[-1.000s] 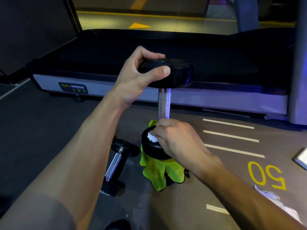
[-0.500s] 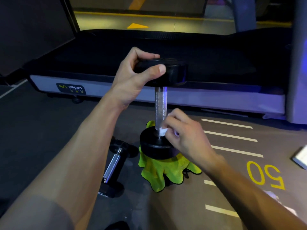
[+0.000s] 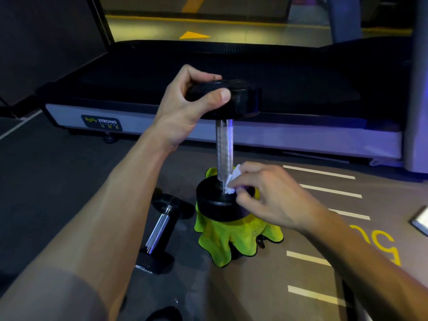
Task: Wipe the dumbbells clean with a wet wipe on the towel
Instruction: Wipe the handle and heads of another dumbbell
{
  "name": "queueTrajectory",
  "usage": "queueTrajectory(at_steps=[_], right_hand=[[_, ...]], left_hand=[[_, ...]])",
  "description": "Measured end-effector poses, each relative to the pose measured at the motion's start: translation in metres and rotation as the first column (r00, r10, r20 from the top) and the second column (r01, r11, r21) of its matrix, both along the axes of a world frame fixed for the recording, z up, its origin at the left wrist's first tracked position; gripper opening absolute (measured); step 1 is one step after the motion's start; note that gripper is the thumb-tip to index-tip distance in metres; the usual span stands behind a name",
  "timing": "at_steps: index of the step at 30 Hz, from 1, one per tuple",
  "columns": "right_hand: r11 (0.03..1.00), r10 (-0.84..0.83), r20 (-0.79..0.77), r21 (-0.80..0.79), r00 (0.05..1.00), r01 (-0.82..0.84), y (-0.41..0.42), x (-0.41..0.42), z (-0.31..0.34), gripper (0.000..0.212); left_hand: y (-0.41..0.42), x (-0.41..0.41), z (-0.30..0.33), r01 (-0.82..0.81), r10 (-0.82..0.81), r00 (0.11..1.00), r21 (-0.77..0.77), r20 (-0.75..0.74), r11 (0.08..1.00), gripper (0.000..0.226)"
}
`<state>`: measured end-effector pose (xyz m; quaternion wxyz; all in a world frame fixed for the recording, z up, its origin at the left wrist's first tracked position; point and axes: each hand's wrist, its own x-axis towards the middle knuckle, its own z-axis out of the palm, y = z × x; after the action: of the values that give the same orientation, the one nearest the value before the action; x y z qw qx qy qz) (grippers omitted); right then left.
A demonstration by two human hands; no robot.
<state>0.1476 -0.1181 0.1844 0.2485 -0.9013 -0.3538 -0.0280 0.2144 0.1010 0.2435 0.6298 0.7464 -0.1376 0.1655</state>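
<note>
Treadmill (image 3: pixel 231 140) runs across the far side; its low side rail stands just behind the work and walls it off. Open floor (image 3: pixel 58 193) to my left and on the near side, painted lines to the right.

Yellow towel (image 3: pixel 231 242) is draped over something I cannot make out, hanging in folds. Soft, and likely to shift under load.

Dumbbell (image 3: pixel 223 149) stands upright on the towel, lower head down, upper head up. Reads as heavy, stiff, top-heavy in this pose; a narrow perch, so tipping is the risk. The knurled bar gives the surest hold; the smooth black heads look more slippery, more so once damp.

Second dumbbell (image 3: pixel 159 230) lies on the floor just left of the towel, not on it. It crowds that side, so swing wide of it.

My left hand (image 3: pixel 185 107) grips the rim of the upper head, thumb across the front, steadying it.

My right hand (image 3: pixel 273 198) pinches the wet wipe (image 3: pixel 232 181), white and limp, against the base of the bar where it meets the lower head.
</note>
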Motion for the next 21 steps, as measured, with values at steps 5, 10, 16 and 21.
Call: queueTrajectory(at_steps=[5, 10, 16, 21], right_hand=[[0.996, 0.008, 0.014, -0.085, 1.0, -0.007, 0.023, -0.018, -0.003, 0.053], [1.0, 0.013, -0.02, -0.01, 1.0, -0.013, 0.036, -0.016, -0.004, 0.047], [0.992, -0.031, -0.064, 0.118, 0.997, 0.039, 0.006, 0.005, -0.004, 0.017], [0.961, -0.121, -0.147, 0.232, 0.982, 0.153, 0.004, 0.02, -0.01, 0.015]], left_hand=[[-0.002, 0.001, -0.001, -0.002, 0.003, 1.0, -0.015, 0.006, 1.0, 0.04], [-0.003, 0.002, 0.0, 0.018, -0.018, 1.0, -0.019, 0.009, 1.0, 0.04], [0.0, 0.003, -0.003, 0.023, -0.022, 1.0, -0.053, 0.01, 0.998, 0.04], [-0.001, 0.003, -0.002, 0.039, -0.039, 0.999, -0.063, 0.013, 0.997, 0.041]])
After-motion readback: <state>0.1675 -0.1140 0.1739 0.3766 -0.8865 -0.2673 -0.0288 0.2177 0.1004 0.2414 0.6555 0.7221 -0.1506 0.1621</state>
